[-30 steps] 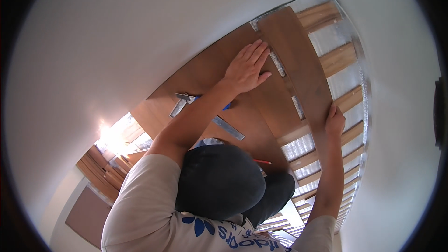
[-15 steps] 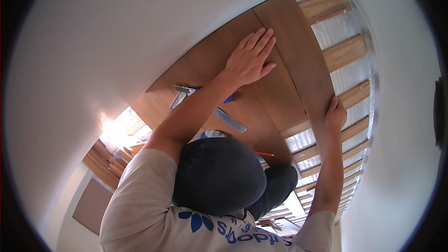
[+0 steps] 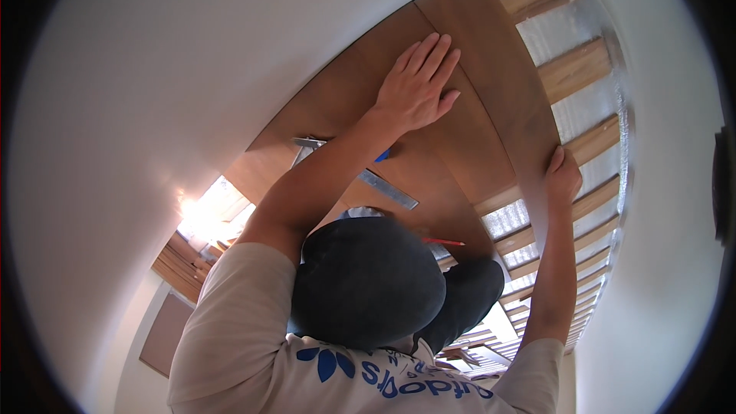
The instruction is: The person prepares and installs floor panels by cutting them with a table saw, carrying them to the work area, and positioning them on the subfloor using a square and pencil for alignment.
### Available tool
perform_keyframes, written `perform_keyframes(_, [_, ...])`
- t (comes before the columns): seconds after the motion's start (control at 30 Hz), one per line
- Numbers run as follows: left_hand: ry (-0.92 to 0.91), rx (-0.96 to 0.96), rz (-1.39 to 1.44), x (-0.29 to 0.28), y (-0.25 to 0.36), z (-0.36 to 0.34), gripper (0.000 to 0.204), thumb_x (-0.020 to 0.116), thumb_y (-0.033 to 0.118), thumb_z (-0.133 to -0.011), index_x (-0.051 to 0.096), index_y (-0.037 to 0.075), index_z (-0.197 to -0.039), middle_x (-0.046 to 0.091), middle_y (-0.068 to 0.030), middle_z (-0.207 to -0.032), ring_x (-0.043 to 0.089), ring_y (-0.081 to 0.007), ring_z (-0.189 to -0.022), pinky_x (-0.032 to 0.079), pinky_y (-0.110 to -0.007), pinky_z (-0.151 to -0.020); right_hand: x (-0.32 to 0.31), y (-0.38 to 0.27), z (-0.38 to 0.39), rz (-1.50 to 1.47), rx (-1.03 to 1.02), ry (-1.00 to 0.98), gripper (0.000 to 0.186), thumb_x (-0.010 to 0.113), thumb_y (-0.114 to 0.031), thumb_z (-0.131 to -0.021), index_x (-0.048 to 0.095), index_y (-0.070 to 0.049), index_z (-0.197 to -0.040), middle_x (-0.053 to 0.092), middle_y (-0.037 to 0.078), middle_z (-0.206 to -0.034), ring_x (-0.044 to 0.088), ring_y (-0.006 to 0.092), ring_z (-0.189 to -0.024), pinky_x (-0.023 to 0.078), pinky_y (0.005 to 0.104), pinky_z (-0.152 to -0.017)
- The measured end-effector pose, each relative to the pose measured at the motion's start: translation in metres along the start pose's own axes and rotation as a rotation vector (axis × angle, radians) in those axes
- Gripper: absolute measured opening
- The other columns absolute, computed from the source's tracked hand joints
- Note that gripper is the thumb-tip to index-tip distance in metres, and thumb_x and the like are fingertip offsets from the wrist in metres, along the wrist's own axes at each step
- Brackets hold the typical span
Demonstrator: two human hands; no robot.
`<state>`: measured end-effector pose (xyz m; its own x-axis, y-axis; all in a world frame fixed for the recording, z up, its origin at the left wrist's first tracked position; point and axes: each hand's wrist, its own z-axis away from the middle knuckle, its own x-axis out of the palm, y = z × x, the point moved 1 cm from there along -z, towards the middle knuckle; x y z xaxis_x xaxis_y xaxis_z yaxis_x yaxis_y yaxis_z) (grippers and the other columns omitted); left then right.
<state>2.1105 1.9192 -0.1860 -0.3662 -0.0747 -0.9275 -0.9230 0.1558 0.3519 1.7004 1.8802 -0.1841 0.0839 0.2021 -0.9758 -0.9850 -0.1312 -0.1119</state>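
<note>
My left hand lies flat with fingers stretched out on the brown floorboards, at the seam beside the outermost floorboard. That board runs along the laid brown floorboards, and only a thin line shows between them. My right hand is closed around the board's free right edge, thumb on top; its fingers underneath are hidden. Under my left forearm lie a metal square, partly covered, and a blue object whose kind I cannot make out. A steel ruler rests nearer my knees.
Wooden joists over silvery foil sheeting stretch along the right side, up to a white wall. Another white wall borders the boards at left. A red pencil lies by my knee. Stacked boards stand at far left.
The dark gap between the outermost floorboard and its neighbour looks narrower. Both hands keep their places on the boards, and the whole view has shifted slightly.
</note>
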Motion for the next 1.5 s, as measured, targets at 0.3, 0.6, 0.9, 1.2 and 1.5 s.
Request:
perform_keyframes(0.3, [-0.051, -0.006, 0.016, 0.006, -0.003, 0.001, 0.068, 0.067, 0.044, -0.095, 0.054, 0.006, -0.150, 0.042, -0.0163, -0.163, 0.039, -0.0356, -0.150, 0.035, -0.050, -0.121, -0.020, -0.104, -0.050, -0.407, -0.070, 0.031, 0.042, 0.069, -0.032, -0.102, 0.066, -0.004, -0.133, 0.065, 0.020, -0.124, 0.063, 0.0400, -0.113, 0.052, 0.0466, -0.101])
perform_keyframes(0.6, [-0.028, 0.045, 0.027, 0.007, -0.002, -0.003, 0.064, 0.071, 0.040, -0.093, 0.056, 0.018, -0.151, 0.041, -0.0170, -0.163, 0.038, -0.0398, -0.149, 0.035, -0.054, -0.118, 0.015, -0.149, -0.058, -0.151, 0.191, 0.159, 0.054, 0.075, -0.051, -0.096, 0.069, -0.022, -0.141, 0.060, 0.018, -0.129, 0.053, 0.0408, -0.122, 0.044, 0.0527, -0.108])
perform_keyframes(0.9, [-0.049, 0.047, 0.038, 0.012, -0.003, -0.003, 0.059, 0.069, 0.039, -0.094, 0.058, 0.020, -0.149, 0.042, -0.0196, -0.162, 0.037, -0.0422, -0.149, 0.032, -0.056, -0.120, 0.021, -0.148, -0.058, -0.153, 0.211, 0.202, 0.050, 0.077, -0.053, -0.093, 0.075, -0.022, -0.133, 0.062, 0.018, -0.124, 0.054, 0.0405, -0.119, 0.044, 0.0517, -0.107])
perform_keyframes(1.2, [-0.063, 0.042, 0.046, 0.013, 0.000, -0.003, 0.061, 0.068, 0.039, -0.094, 0.056, 0.019, -0.150, 0.040, -0.0209, -0.162, 0.036, -0.0434, -0.149, 0.031, -0.057, -0.120, 0.016, -0.145, -0.065, -0.151, 0.216, 0.173, 0.054, 0.079, -0.052, -0.091, 0.076, -0.016, -0.131, 0.063, 0.016, -0.119, 0.057, 0.0384, -0.115, 0.049, 0.0482, -0.102])
perform_keyframes(1.5, [-0.128, 0.023, 0.030, 0.010, -0.001, -0.002, 0.063, 0.067, 0.039, -0.095, 0.053, 0.019, -0.153, 0.037, -0.0225, -0.163, 0.034, -0.0440, -0.151, 0.029, -0.058, -0.122, 0.006, -0.159, -0.064, -0.186, 0.216, 0.185, 0.051, 0.080, -0.051, -0.091, 0.078, -0.015, -0.128, 0.064, 0.016, -0.116, 0.058, 0.0373, -0.112, 0.050, 0.0472, -0.101])
